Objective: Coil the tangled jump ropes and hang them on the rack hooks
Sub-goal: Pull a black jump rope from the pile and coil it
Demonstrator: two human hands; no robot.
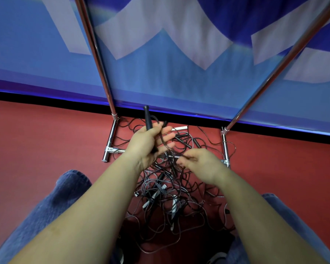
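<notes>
Ropes [171, 191] sit in one tangled heap on the red floor [46, 134], right in front of us, spread between and across the rack's base bars. We count dark cords, some grey ones, several black handles and a few white ones in the pile — exact number of ropes we cannot tell.

One rope is lifted clear of the heap. Our left hand [149, 143] holds its black handle [147, 118] upright, thumb and palm wrapped round the lower part, top end sticking up above the fingers. Several loops of dark cord [165, 144] hang over the same hand's fingers, which are only loosely curled. So left grip is closed round handle and loops.

Our right hand [200, 164] sits just beside and a bit lower, fingertips pinching a strand of that dark cord near the loops — grip is together on the cord. Strand runs between the two hands; below them it drops back into the tangle.

Rack [111, 134] is chrome tube: two uprights leaning outward in this wide view, feet on the floor, a cross bar low down behind the hands. Hooks are out of view.

Behind the rack a blue banner [179, 82] with pale shapes, black strip along its bottom edge. Our knees in blue jeans [51, 202] flank the pile, left and right.
</notes>
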